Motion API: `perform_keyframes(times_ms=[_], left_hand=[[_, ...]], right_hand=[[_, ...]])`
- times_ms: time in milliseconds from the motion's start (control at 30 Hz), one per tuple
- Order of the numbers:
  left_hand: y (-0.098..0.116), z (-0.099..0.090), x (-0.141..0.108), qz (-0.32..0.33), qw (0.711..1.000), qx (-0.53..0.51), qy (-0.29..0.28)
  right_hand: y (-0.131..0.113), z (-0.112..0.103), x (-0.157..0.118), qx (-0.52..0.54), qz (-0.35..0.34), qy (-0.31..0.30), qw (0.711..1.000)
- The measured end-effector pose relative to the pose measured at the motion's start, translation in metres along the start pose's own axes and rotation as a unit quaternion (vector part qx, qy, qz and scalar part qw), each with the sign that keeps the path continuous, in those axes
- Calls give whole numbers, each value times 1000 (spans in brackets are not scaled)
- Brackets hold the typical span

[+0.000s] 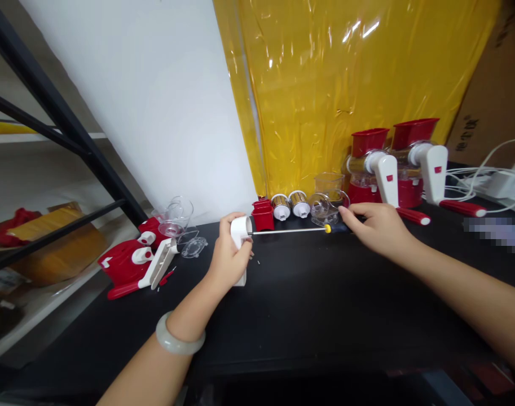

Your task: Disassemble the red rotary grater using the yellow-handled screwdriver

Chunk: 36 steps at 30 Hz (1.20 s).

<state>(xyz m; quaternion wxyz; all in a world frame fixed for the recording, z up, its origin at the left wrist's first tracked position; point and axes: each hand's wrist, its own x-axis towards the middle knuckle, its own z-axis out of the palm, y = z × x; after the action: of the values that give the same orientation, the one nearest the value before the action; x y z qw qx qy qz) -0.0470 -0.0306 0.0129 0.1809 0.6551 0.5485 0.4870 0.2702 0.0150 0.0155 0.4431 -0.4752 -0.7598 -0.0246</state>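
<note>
My left hand [230,254] is closed around a white plastic crank arm [241,226], held upright over the black table. In my right hand [378,225] is the dark handle of a long screwdriver [289,230] with a yellow collar. Its thin shaft lies almost level, and the tip meets the round white end of the crank arm. Whether the tip sits in a screw cannot be made out. A tiny screw [259,262] lies on the table just right of my left hand.
Red grater parts [124,262] and clear plastic pieces [193,247] lie at left. Behind my hands stand a red hopper [263,215], metal grater drums [299,204] and a clear container [325,207]. Two assembled rotary graters [369,169] and white cables [472,180] are at right.
</note>
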Motion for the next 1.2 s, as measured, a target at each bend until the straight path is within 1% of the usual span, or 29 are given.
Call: perform_keyframes(times_ms=[67, 133, 200, 233, 300, 333, 400, 533, 667, 867, 1033, 1200], left_hand=[[-2, 0, -1, 25, 999, -15, 12], [-8, 1, -1, 64, 997, -12, 36], [-14, 2, 1, 140, 988, -1, 69], [-17, 3, 4, 194, 977, -2, 83], [-20, 4, 8, 319, 943, -25, 92], [-20, 4, 11, 362, 927, -36, 92], [-18, 5, 14, 411, 906, -48, 91], [-12, 5, 15, 436, 894, -40, 91], [-13, 4, 14, 451, 887, -39, 91], [-16, 3, 15, 454, 886, -27, 88], [-15, 3, 15, 460, 882, -38, 89], [-14, 4, 16, 464, 880, -45, 95]], right_hand=[[-4, -4, 0, 3, 4, 30, 1000], [-7, -7, -1, 4, -4, 55, 998], [-9, -8, -2, 9, -25, 75, 997], [-9, -8, -2, 14, -38, 86, 996], [-8, -7, -3, 22, -61, 107, 992], [-8, -7, -3, 25, -71, 116, 990], [-8, -7, -3, 25, -83, 125, 988], [-10, -9, -3, 22, -94, 127, 987], [-12, -9, -4, 20, -101, 129, 986], [-11, -8, -4, 20, -99, 129, 986], [-9, -8, -5, 21, -92, 132, 987], [-8, -9, -5, 21, -87, 122, 988]])
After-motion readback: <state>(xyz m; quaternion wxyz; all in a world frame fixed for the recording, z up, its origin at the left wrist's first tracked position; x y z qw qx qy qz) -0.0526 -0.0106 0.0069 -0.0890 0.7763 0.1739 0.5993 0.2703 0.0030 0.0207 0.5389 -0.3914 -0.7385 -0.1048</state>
